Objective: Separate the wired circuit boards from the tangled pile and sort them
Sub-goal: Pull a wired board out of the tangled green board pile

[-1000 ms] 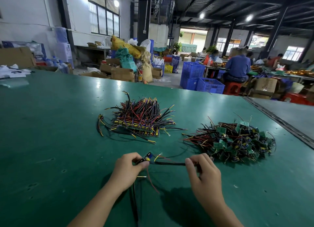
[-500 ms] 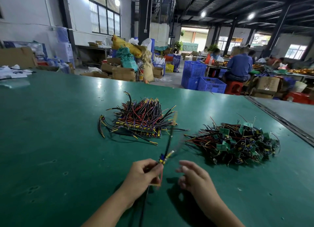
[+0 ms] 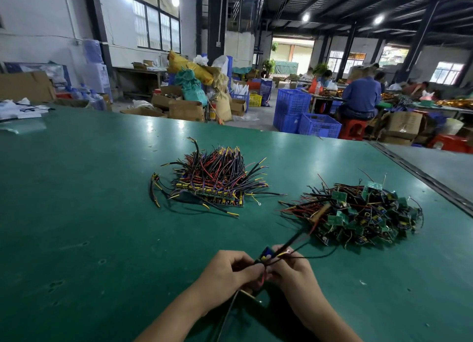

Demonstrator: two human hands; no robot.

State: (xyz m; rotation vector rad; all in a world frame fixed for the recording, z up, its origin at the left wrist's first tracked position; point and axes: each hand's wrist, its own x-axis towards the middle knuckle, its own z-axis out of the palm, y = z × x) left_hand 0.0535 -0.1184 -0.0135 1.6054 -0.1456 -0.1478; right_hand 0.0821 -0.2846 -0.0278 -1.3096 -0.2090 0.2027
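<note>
At the near edge of the green bench (image 3: pixel 76 213) the two hands meet, touching each other. The left hand (image 3: pixel 230 270) has its fingers curled and pinches a small wired circuit board (image 3: pixel 266 256), a blue part showing just above the knuckles. The right hand (image 3: pixel 294 272) has its fingers curled in round that board's wires right beside it. Black, red and yellow leads (image 3: pixel 294 240) run up and to the right from the grip toward the tangled pile (image 3: pixel 358 213) of green boards on the right. A dark lead (image 3: pixel 227 313) hangs below the left hand. Farther off, left of centre, lies the sorted pile (image 3: pixel 215 180), its boards in a row with wires fanned upward, well apart from the tangled one. Beyond the bench stand blue crates (image 3: pixel 307 116) and cardboard boxes (image 3: pixel 186 109).
</note>
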